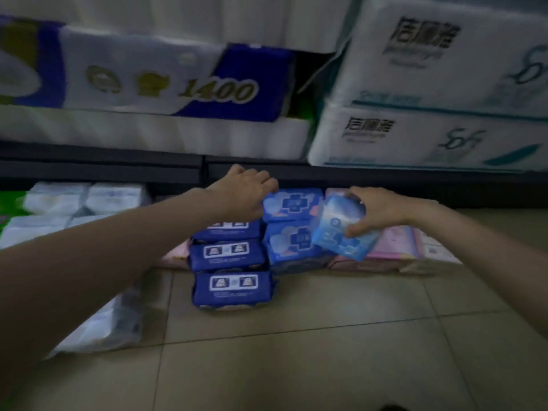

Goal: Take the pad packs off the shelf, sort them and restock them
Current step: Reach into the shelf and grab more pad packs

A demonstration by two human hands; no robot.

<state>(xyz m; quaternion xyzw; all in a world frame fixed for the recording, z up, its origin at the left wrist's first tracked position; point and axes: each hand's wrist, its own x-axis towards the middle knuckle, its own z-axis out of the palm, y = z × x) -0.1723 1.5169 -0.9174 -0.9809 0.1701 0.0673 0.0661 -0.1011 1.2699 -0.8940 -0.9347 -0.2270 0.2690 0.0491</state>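
Light-blue pad pack (341,229), tilted, sits in the right hand (376,210): fingers curl over its upper edge, thumb presses its lower right side, firm grasp. It is held just in front of two mid-blue packs (292,229) stacked one on the other on the tiled floor (296,351), covering part of their right edges. Left hand (246,192) reaches over the stacks toward the dark shelf edge (100,167); fingers are bent under and hidden behind the knuckles, so I cannot tell how far open they are or whether they hold anything. The hand lies against the upper left corner of the top mid-blue pack. Three dark-blue packs (231,271) lie in a row toward the camera, each with a white label panel; print too blurred to read. Pink packs (397,241) lie to the right, behind and below the held pack. Upper shelf: a blue-and-white tissue bundle (148,81) marked "1400" in gold, and two stacked white bundles (430,114) with dark characters I cannot read for certain. White wrapped packs (86,200) fill the lower left, partly hidden by the left forearm. Whole frame is motion-blurred.
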